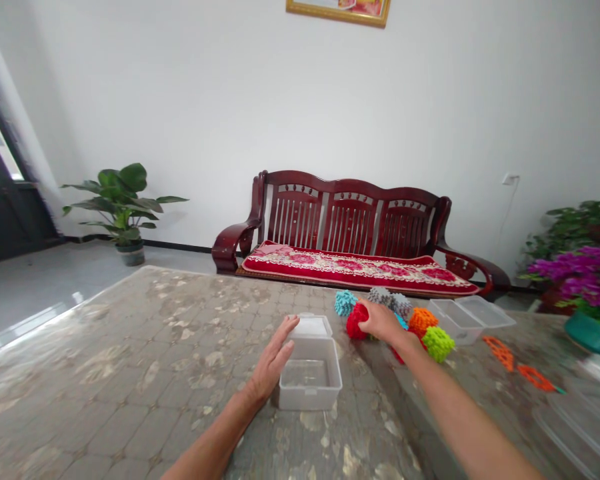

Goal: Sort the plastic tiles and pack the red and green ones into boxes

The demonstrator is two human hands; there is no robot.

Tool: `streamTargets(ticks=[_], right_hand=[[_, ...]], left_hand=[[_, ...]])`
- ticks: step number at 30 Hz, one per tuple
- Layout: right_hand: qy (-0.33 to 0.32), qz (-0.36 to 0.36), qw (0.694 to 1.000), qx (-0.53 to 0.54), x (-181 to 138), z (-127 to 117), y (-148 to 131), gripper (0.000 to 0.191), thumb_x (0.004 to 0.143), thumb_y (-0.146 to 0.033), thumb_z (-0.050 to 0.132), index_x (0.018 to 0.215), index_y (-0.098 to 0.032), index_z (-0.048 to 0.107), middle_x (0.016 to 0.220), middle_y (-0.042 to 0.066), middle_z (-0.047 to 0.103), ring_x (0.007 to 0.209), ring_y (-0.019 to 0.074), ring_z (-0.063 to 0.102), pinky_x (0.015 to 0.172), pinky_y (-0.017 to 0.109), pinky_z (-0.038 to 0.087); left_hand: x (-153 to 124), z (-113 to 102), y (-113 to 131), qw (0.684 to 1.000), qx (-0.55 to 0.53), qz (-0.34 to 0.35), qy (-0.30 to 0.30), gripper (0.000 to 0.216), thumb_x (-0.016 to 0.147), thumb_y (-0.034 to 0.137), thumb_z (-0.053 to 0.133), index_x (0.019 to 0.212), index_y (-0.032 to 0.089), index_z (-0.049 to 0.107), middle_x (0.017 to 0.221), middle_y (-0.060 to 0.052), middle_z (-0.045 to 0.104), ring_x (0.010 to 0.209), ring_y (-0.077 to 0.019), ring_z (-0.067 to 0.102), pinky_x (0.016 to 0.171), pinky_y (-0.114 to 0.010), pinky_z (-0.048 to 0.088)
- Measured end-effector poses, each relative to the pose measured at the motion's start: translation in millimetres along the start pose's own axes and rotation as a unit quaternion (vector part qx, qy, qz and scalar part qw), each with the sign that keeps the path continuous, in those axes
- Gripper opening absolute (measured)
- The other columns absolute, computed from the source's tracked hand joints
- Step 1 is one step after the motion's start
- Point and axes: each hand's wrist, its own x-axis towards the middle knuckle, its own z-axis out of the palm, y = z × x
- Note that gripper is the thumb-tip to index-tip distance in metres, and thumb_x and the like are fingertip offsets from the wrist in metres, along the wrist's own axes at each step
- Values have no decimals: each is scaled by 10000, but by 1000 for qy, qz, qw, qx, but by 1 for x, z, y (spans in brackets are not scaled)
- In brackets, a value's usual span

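Near the surface (pixel 130 360)'s far edge, the right hand (pixel 384 323) grips a red ball (pixel 354 324); the left hand (pixel 274 357), loosely extended, flanks a box (pixel 310 400). Picking stage, I'd guess; lifting wants clearance.

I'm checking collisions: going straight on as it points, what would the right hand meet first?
Past the red knobbly ball it touches, the right hand would probably meet the turquoise knobbly ball; depth is unclear.

Dark red wooden bench (pixel 350 220), slatted back, beyond the far edge of the table (pixel 115 373); red floral seat cover (pixel 355 267) upon it; gilt-framed picture (pixel 338 12), partly cropped, on wall (pixel 220 100) above; potted leafy plant (pixel 123 203), on floor (pixel 85 267), past far left corner; purple flowers (pixel 583 272) in teal planter (pixel 596 338), toward right edge
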Motion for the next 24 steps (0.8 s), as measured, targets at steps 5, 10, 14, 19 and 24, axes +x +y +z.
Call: streamTargets(ticks=[5,10,14,19,24], right_hand=[[4,-59,993,102,-13,-22,-22,549,711,-283,649,1251,-196,601,1099,51,711,955,216,653,840,293,464],[-47,-211,957,192,-40,-22,-81,526,648,-270,712,1165,-213,637,1043,23,704,886,194,629,773,271,452],[-73,-271,951,132,-49,-9,-118,423,635,-265,728,1048,-206,657,966,20,691,842,197,606,715,269,421],[-72,-297,947,99,-48,2,-134,393,659,-292,733,1033,-210,643,1006,30,679,885,206,602,719,272,404],[-77,-308,943,100,-49,13,-134,337,697,-292,724,1014,-205,649,999,34,691,905,209,612,726,270,404]], left_hand=[[-1,0,-1,1000,-10,-25,1,578,937,451,448,1467,223,425,1584,-72,348,1492,-246,227,1236,-455,143],[-2,3,-2,999,-48,-21,-2,651,951,500,422,1519,201,308,1591,-106,327,1479,-245,261,1234,-444,144],[-3,6,-2,997,-79,-2,3,715,954,551,390,1549,203,203,1584,-131,332,1476,-247,266,1227,-437,155],[-3,8,-3,995,-96,7,3,749,952,579,365,1563,218,123,1599,-130,298,1479,-239,257,1223,-423,160],[-3,7,-7,997,-77,13,-3,733,966,552,351,1567,220,92,1605,-120,288,1494,-229,216,1230,-412,137]])
